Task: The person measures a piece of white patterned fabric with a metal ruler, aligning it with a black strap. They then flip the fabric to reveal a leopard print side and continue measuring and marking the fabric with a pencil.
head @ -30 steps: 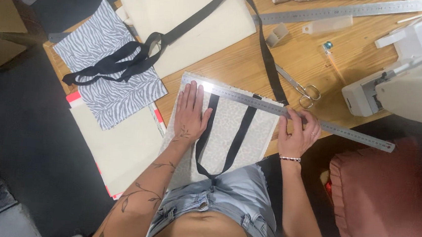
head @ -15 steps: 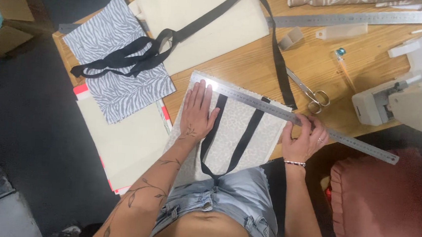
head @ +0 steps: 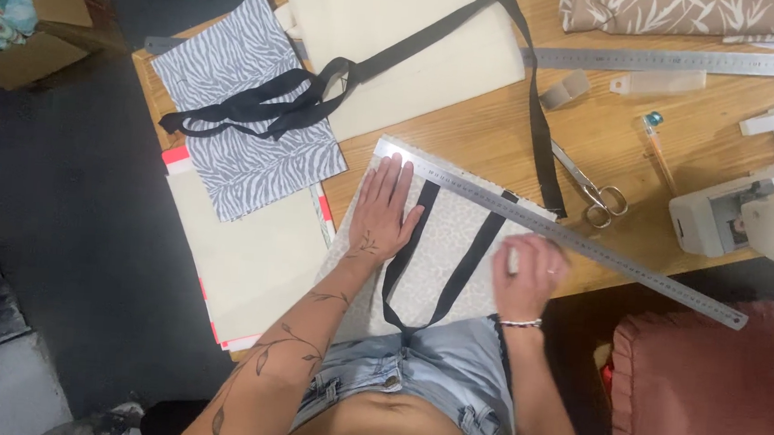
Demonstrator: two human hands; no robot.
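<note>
The left hand (head: 385, 213) lay flat with fingers spread, pinning the pale fabric panel (head: 444, 249) and long steel ruler (head: 558, 231) to the worktop (head: 502, 135), while the blurred right hand (head: 528, 275), its grip unclear, rested just below the ruler's edge.

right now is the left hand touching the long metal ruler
Touching. The head view shows the left hand flat on the pale fabric panel, its fingertips pressed against the near end of the metal ruler, no gap visible.

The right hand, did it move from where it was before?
Yes. The right hand slid left along the long metal ruler, away from the scissors, onto the speckled fabric.
</note>
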